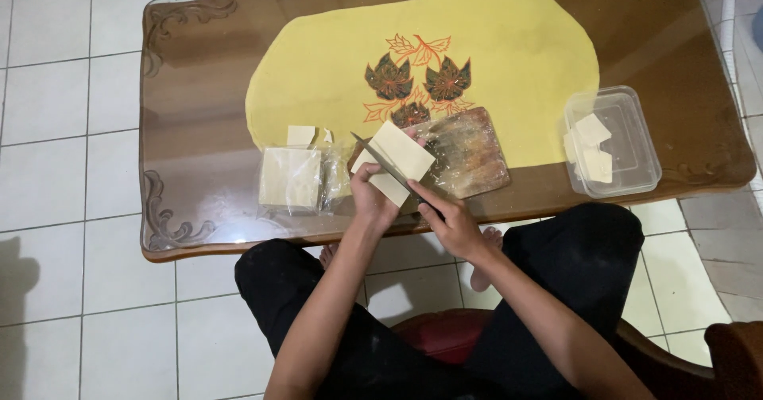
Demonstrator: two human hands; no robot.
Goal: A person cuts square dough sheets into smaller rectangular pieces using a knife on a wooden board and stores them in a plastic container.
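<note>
Nearest the camera are the person's black-clad knees (318, 289), drawn up to the glass-topped desk (183, 90). Just left of the left hand's fingers lies a pale square stack of sheets (291, 179) in clear wrapping. The left hand (372, 199) has its fingers closed around a pale sheet (395, 161), holding it tilted above the desk edge. A knife (389, 173) lies across that sheet, its handle wrapped tightly by the fingers of the right hand (455, 223). Just beyond the right fingers sits a wooden board (469, 157) covered in clear film, on a yellow mat (493, 50). Well right of both hands stands a clear plastic container (636, 157) holding cut pale pieces (590, 144).
</note>
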